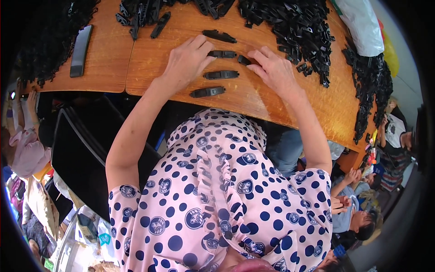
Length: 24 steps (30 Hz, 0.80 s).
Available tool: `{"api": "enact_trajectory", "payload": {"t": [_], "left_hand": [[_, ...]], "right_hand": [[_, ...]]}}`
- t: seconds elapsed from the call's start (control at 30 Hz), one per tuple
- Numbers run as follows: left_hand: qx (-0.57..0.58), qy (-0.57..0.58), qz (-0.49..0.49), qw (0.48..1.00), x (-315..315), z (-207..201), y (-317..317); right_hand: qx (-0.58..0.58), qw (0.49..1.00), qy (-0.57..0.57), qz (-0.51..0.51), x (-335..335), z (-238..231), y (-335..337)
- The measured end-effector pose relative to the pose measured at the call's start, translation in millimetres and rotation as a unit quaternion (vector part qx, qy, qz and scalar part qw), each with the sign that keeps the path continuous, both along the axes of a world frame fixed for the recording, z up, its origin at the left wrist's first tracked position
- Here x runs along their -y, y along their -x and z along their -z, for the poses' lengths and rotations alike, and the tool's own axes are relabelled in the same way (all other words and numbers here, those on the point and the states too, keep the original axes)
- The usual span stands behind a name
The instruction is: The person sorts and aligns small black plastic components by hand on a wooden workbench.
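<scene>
My left hand (186, 60) is closed, with thumb and fingers at the left end of a long black plastic part (224, 54) lying on the wooden table. My right hand (275, 71) pinches a small black plastic piece (244, 60) just right of that part, a small gap apart. One similar black part (219, 36) lies farther away, tilted. Nearer to me are a third long part (221, 74) and a fourth part (207, 92), close to the table's front edge. Their finer details are too small to make out.
A big heap of small black pieces (297, 27) covers the far right of the table (154, 68). Long black parts (145, 13) are piled at the far middle, more black pieces (50, 36) at left. A phone-like dark slab (81, 51) lies there. Other people sit on both sides.
</scene>
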<state>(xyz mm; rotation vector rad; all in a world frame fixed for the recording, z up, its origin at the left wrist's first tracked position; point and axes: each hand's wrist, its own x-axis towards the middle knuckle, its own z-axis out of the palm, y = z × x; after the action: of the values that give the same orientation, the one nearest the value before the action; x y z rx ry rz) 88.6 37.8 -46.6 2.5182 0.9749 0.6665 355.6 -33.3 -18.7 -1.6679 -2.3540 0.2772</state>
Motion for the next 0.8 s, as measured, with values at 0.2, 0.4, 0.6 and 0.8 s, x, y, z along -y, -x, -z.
{"api": "enact_trajectory", "payload": {"t": [0.2,0.4,0.6,0.8], "left_hand": [[0.054,-0.007,0.005,0.998,-3,8,3],[0.068,0.018,0.007,0.997,-1,11,7],[0.084,0.027,0.020,0.996,-1,11,7],[0.066,0.045,0.025,0.996,-1,12,1]], "right_hand": [[-0.003,1.000,-0.006,-0.003,-4,7,14],[-0.050,0.998,-0.015,-0.033,-12,-12,25],[0.026,0.994,0.034,-0.100,-26,-21,33],[-0.019,0.995,0.061,-0.082,-31,-13,54]]}}
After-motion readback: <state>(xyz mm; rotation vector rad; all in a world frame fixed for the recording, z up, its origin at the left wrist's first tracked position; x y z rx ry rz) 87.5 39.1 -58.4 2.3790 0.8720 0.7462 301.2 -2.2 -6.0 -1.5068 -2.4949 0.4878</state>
